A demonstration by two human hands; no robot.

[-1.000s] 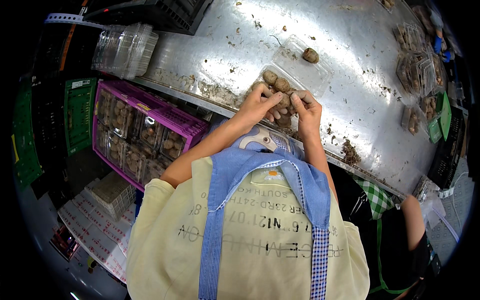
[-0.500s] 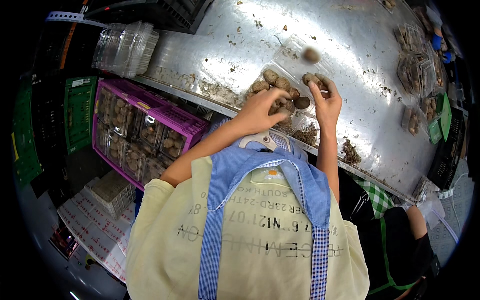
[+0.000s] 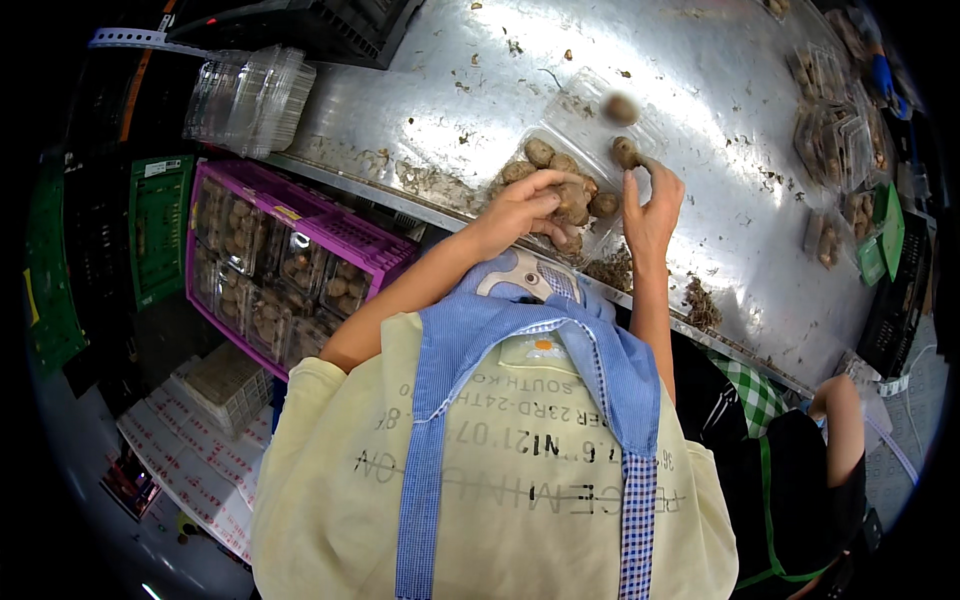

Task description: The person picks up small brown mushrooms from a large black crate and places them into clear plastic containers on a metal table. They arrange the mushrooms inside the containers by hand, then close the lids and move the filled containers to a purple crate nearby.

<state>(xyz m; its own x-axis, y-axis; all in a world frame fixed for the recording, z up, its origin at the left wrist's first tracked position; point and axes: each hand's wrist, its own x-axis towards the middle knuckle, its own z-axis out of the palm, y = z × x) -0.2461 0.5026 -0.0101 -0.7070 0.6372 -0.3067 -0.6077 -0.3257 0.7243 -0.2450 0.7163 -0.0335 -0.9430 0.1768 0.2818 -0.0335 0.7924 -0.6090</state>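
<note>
A clear plastic clamshell box (image 3: 600, 238) lies open near the metal table's front edge, its lid (image 3: 572, 108) spread away from me. Small brown taro (image 3: 540, 152) lie heaped in the box. Over the heap, my left hand (image 3: 522, 212) curls its fingers and thumb around a paler taro (image 3: 573, 204). My right hand (image 3: 654, 205) is at the box's right side, its fingertips closed on an elongated taro (image 3: 626, 152) above the lid's near part. A blurred round brown shape (image 3: 620, 108) shows at the lid; what it is, I cannot make out.
Soil and root scraps (image 3: 612, 270) litter the metal table (image 3: 470, 110). To the left are stacked clear boxes (image 3: 250, 100) and a purple crate (image 3: 300, 210) of filled boxes. More filled boxes (image 3: 835, 145) stand right, near a green container (image 3: 882, 235). Another person's arm (image 3: 840, 430) shows lower right.
My left fingers have gone from spread over the heap to closed around a taro. The taro at my right fingertips has tilted more upright. The other person's arm at lower right has risen.
</note>
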